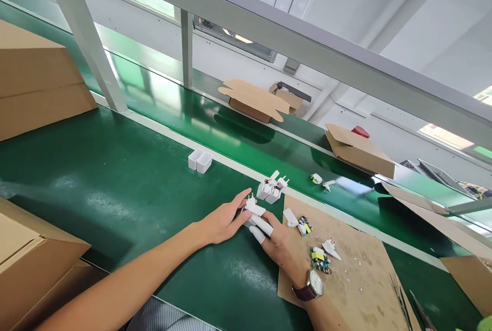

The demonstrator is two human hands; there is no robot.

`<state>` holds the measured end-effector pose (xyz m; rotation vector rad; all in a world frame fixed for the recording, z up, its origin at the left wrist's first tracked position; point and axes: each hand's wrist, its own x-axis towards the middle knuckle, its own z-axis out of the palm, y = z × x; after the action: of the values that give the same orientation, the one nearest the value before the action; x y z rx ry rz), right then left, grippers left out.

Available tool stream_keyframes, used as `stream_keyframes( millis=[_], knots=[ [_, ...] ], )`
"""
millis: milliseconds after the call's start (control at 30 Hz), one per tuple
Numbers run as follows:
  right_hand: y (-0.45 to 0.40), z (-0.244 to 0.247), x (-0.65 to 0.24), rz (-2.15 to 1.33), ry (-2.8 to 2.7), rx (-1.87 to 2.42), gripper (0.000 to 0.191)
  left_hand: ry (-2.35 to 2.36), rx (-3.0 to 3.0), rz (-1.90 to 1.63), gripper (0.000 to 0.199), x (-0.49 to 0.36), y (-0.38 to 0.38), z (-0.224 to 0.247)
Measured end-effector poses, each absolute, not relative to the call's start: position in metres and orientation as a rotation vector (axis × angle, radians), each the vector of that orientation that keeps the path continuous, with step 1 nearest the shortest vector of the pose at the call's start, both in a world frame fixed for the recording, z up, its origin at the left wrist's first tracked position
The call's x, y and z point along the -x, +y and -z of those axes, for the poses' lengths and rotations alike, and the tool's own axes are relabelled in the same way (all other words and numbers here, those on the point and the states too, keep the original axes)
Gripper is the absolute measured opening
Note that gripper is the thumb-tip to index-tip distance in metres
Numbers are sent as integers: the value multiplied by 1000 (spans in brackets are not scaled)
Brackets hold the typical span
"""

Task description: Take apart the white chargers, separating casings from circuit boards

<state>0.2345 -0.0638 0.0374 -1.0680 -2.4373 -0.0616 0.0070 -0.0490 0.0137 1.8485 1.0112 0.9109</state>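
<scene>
A white plug charger point(255, 208), with its pronged plug piece tilted at the top, is held between my two hands over the green bench. My left hand point(223, 222) grips it from the left, thumb and fingers pressed on it. From the right, my right hand point(283, 244), with white finger covers, closes around it; the fingers partly hide the housing. Just beyond stand two white charger housings point(269, 190) with pronged pieces tilted out of their tops. Two open white housings point(200, 161) stand farther left. Right of my hand lie circuit boards point(320, 259) and a pronged plug piece point(330, 249).
A brown board point(361, 274) covers the bench at the right, with tweezers point(400, 300) near its edge. Beyond a pale rail, a green conveyor belt point(230, 141) carries another small circuit board point(315, 179). Cardboard boxes point(38, 249) stand left; a metal frame crosses above.
</scene>
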Motion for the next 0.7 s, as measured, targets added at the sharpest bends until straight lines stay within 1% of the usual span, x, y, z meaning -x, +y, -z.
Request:
stream_keyframes(
  millis=[100, 200, 300, 367, 433, 533, 633, 700],
  knots=[
    [-66, -38, -228, -77, -2325, 1081, 45, 999, -1856, -913, 68, -6, -50, -12],
    [-67, -44, -223, -64, -2243, 981, 44, 987, -1891, -941, 77, -5, -51, -12],
    [-68, -49, -221, -80, -2221, 988, 44, 968, -1923, -971, 83, -4, -52, -13],
    [-68, -47, -220, -133, -2248, 1031, 43, 982, -1912, -955, 80, -5, -52, -14],
    [-68, -41, -218, -189, -2269, 1044, 40, 1012, -1880, -930, 72, -7, -51, -14],
    [-68, -31, -218, -238, -2218, 1006, 43, 1041, -1850, -936, 65, -9, -51, -11],
    [-69, -29, -222, -253, -2156, 959, 49, 1029, -1869, -1022, 66, -7, -52, -7],
    [-69, -29, -225, -271, -2139, 954, 49, 989, -1904, -1087, 70, -5, -52, -6]
  ],
)
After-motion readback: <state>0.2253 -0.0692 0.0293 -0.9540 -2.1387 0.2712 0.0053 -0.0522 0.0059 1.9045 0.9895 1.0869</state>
